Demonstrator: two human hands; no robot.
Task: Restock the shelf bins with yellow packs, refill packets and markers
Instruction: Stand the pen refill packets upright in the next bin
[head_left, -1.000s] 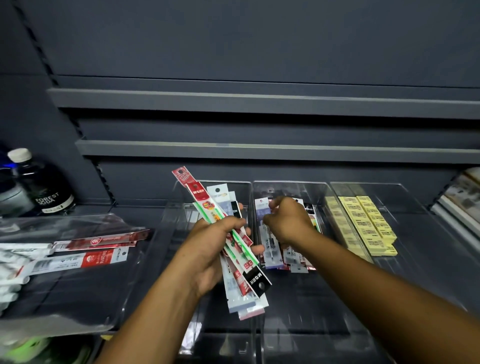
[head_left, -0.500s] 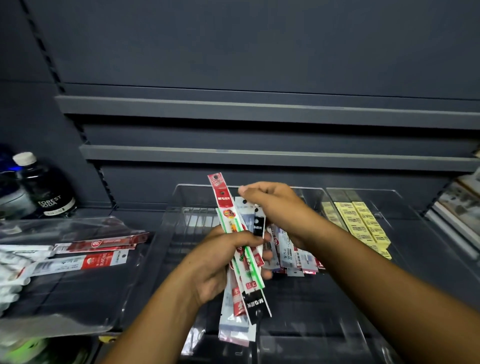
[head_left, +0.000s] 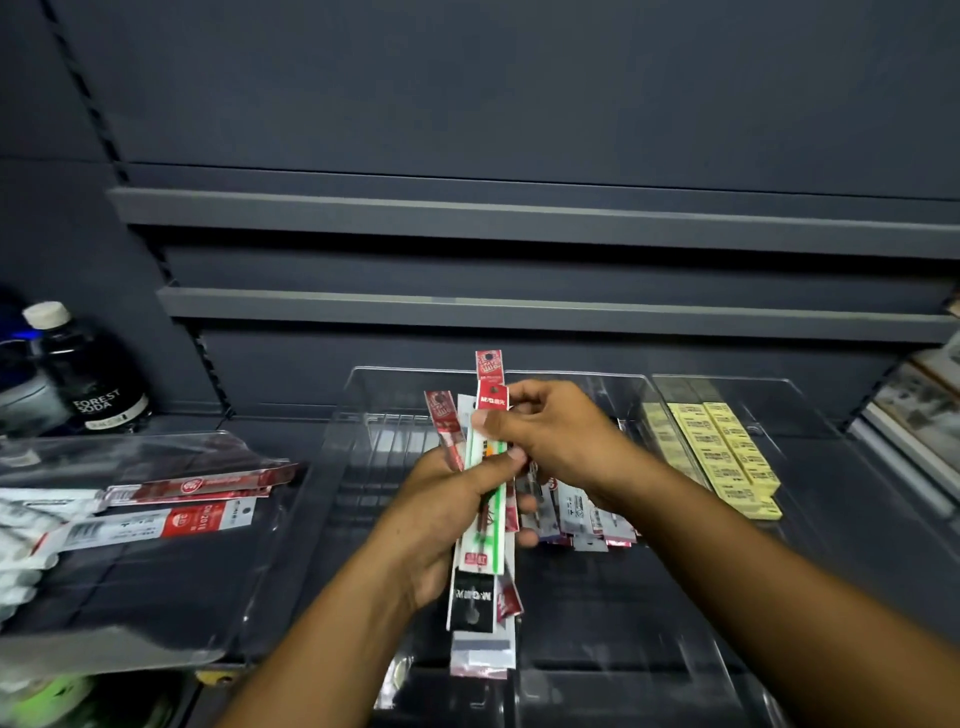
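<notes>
My left hand (head_left: 452, 514) grips an upright bundle of long refill packets (head_left: 480, 561), red, white, green and black, above the clear shelf bins. My right hand (head_left: 550, 436) pinches the red top of the front packet (head_left: 492, 400) in that bundle. Behind my hands, more refill packets (head_left: 582, 514) lie in the middle clear bin (head_left: 597, 649). Rows of yellow packs (head_left: 727, 452) lie in the right clear bin (head_left: 810, 467). The left bin (head_left: 363, 441) shows no stock where I can see it.
A clear tray (head_left: 130, 597) at the left holds red and white packets (head_left: 171, 519) and white items at its edge. A dark soda bottle (head_left: 88, 379) stands at the far left. Grey shelf rails (head_left: 519, 312) run across the back wall. Boxed goods (head_left: 919, 405) sit far right.
My right hand left the packets in the middle bin and came to the bundle, where it now pinches the front packet's top. My left hand turned the bundle more upright.
</notes>
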